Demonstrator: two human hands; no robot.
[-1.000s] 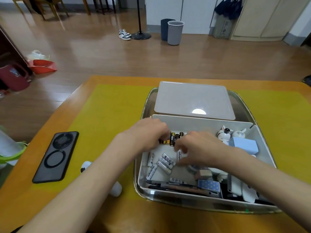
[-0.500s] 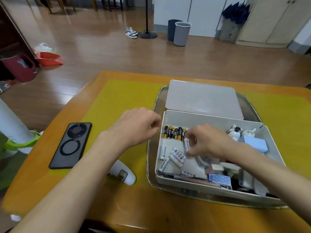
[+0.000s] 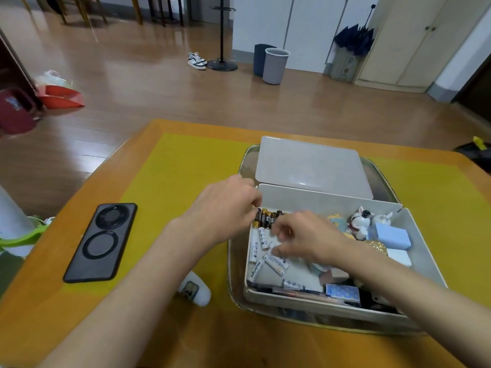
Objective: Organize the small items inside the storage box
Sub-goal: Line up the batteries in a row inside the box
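The white storage box (image 3: 321, 199) sits in a metal tray (image 3: 235, 264) on the yellow mat. A row of black-and-gold batteries (image 3: 267, 219) stands in its far left corner. My left hand (image 3: 225, 208) rests at that corner with curled fingertips touching the left end of the row; its grip is hidden. Several white batteries (image 3: 273, 264) lie loose below the row. My right hand (image 3: 305, 239) hovers over them, blurred, with thumb and fingers pinched around a white battery (image 3: 270, 246).
The box lid (image 3: 313, 168) lies behind the box on the tray. Cat figurines (image 3: 361, 221), a blue block (image 3: 393, 236) and a patterned card pack (image 3: 342, 290) fill the box's right and front. A black phone (image 3: 102, 241) and a white gadget (image 3: 195, 288) lie to the left.
My left hand went out of the box to its left side, then back to the black battery row. My right hand shifted down and left over the white batteries.
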